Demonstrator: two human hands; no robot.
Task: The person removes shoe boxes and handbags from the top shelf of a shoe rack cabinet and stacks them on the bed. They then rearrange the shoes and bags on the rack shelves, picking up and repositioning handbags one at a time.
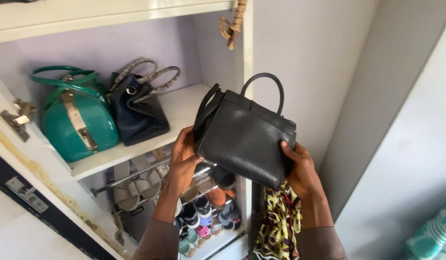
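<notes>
— Head view: what surrounds the hands?
— White cupboard shelf (184, 108) holding a glossy teal handbag (76, 118) and a navy leather bag (136, 110).
— And the hands?
— Left hand (183, 156) and right hand (300, 168) clasp a black grained-leather handbag (244, 137) by its sides, raised before the shelf.

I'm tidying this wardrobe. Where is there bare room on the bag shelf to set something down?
The white shelf is bare on its right half, between the navy handbag and the cupboard's right side wall. The left half is crowded: the green handbag and the navy one stand touching. Both hands, left hand and right hand, hold the black handbag in front.
</notes>
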